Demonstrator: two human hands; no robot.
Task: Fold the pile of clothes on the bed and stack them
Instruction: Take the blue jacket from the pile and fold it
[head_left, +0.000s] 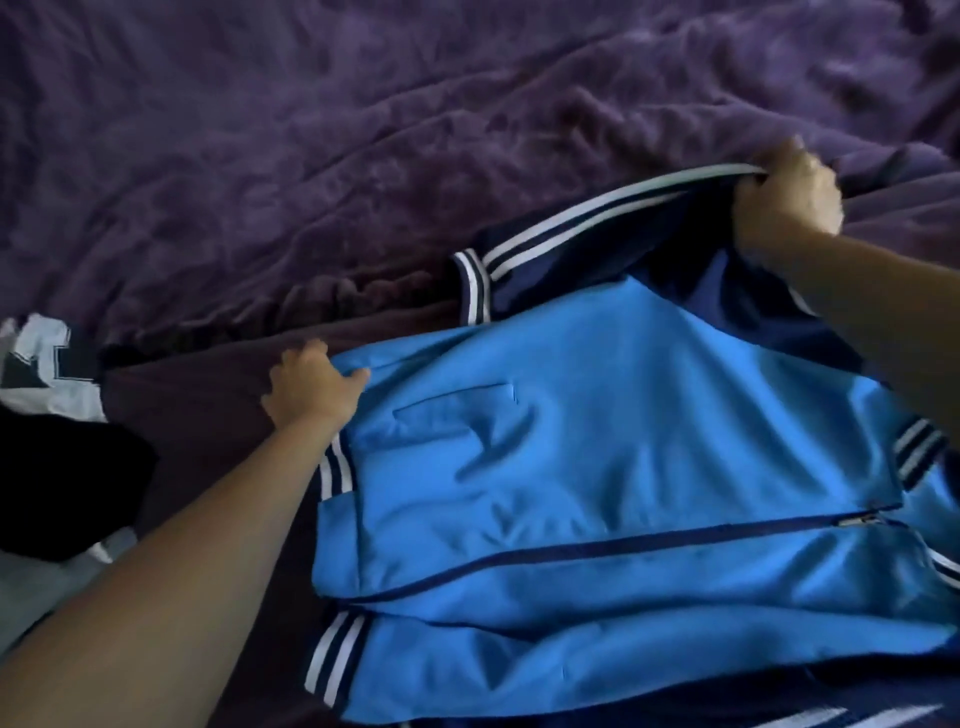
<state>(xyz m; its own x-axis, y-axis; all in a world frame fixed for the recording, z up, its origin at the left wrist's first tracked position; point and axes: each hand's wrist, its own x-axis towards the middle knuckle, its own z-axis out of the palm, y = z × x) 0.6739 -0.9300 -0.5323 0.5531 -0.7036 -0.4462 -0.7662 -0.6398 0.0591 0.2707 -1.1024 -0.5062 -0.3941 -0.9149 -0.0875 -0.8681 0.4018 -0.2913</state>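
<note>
Now the blue jacket (597, 467) lies flat on the purple blanket (363, 156), with the left hand (311, 387) pinching its bottom edge and the right hand (789, 197) gripping its striped sleeve, so I think folding is barely started and other clothes (47, 374) wait beside it.

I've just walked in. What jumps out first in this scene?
A bright blue jacket with a navy zip and white stripes lies lower right on a rumpled purple blanket. The right hand grips its navy sleeve at the upper right, while the left hand pinches the jacket's left edge.
</note>
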